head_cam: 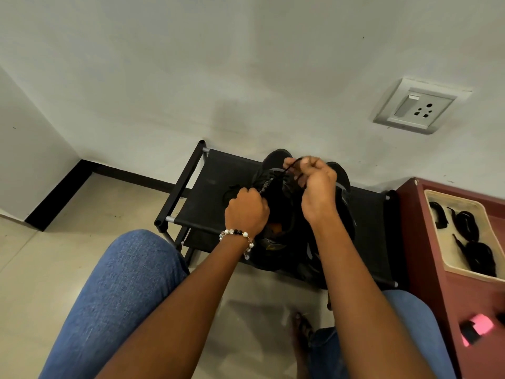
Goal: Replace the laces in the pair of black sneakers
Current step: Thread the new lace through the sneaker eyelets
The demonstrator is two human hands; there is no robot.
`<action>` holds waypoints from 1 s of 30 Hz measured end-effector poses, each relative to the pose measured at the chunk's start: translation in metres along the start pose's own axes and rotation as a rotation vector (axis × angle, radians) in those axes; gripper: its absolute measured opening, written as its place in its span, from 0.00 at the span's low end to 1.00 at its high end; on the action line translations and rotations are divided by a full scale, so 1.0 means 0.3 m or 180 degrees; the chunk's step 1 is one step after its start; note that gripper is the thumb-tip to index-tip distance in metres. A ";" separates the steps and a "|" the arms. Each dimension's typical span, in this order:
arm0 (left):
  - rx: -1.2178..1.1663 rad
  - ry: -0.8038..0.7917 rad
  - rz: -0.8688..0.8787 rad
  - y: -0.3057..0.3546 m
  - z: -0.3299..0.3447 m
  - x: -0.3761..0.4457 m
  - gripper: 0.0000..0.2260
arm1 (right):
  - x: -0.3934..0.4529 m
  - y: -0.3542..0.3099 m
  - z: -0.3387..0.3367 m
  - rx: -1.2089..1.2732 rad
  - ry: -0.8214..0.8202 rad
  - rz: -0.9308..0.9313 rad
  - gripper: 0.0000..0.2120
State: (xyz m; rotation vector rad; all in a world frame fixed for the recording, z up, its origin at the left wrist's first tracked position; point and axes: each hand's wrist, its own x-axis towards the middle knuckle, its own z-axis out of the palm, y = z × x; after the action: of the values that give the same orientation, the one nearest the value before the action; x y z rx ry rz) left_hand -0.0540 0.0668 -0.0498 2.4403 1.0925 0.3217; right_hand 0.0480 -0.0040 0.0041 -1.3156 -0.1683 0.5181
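While both hands work over the rack, the scene reads as follows;

Sneakers: the black sneakers (276, 187) sit side by side on the black rack (218, 181), toes toward the wall, long axis running away from the person; the second sneaker (341, 181) lies mostly hidden behind the right forearm.

Right hand: the right hand (317, 184) is curled, pinching a black lace (290, 166) above the near sneaker's eyelets; it is the hand nearer the toe.

Left hand: the left hand (247, 210) is fisted beside the tongue; what it holds I cannot tell.

Coming move: judged, the lace pulls up and away from the toe.

Textures: matte mesh uppers; thin flat cord; taut fabric shelf on metal tubes.

Spare laces: coiled black laces (467, 222) in a cream tray (437, 236) on the red cabinet (426, 258), well apart to the right.
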 end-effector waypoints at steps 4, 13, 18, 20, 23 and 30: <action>-0.0003 0.0016 -0.0017 0.000 0.005 0.001 0.12 | 0.005 -0.061 -0.014 0.1312 -0.0039 -0.0239 0.10; -0.0028 -0.0007 -0.0032 -0.004 0.008 0.004 0.12 | 0.001 0.035 -0.008 -0.4030 -0.0295 -0.1202 0.10; -0.0025 -0.0021 0.0004 -0.007 0.009 0.006 0.12 | -0.016 0.058 0.023 -0.4972 -0.0342 -0.1075 0.10; -0.0012 -0.0018 0.0012 -0.008 0.010 0.005 0.12 | -0.019 0.054 0.025 -0.4880 -0.0363 -0.1021 0.07; 0.0011 0.0000 -0.0002 -0.007 0.012 0.005 0.12 | -0.021 0.044 0.034 -0.4266 -0.0252 -0.0770 0.07; 0.0024 0.0035 -0.0029 0.001 0.003 0.002 0.12 | -0.004 -0.038 0.003 -0.0249 0.0102 0.0146 0.10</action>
State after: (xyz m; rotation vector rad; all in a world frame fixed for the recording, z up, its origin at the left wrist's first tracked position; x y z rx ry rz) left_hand -0.0532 0.0668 -0.0505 2.4422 1.1110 0.3290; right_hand 0.0495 -0.0056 0.0153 -1.4058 -0.1331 0.5336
